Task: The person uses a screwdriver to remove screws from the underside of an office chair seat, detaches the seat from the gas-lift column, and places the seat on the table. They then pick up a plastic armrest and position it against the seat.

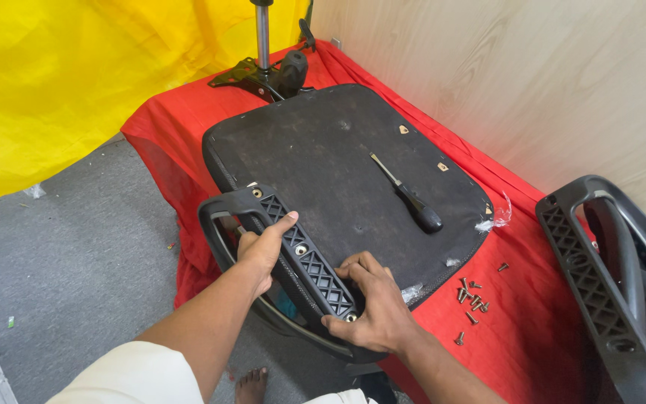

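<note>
Nearest the viewer, two bare forearms reach forward onto a black plastic armrest, which lies along the near left edge of an upturned black seat base on a red-covered table. The left hand wraps around the armrest's upper middle, fingers curled under the bar and thumb stretched flat along its ribbed top. The right hand presses on the armrest's near end, fingers bent and bunched together over a screw hole, thumb tucked below; whether it pinches a screw cannot be told.

Judging by the fasteners, the work looks partly done: screw heads already show in holes between the two hands and beyond the left hand, while the armrest is held rather than left standing alone.

Beyond the right hand, a screwdriver with a black handle rests untouched on the seat base. To the right of that hand, loose screws are scattered on the red cloth. Farther right, a second armrest lies apart. Beyond both hands stands a chair mechanism with a metal column, against yellow fabric.
</note>
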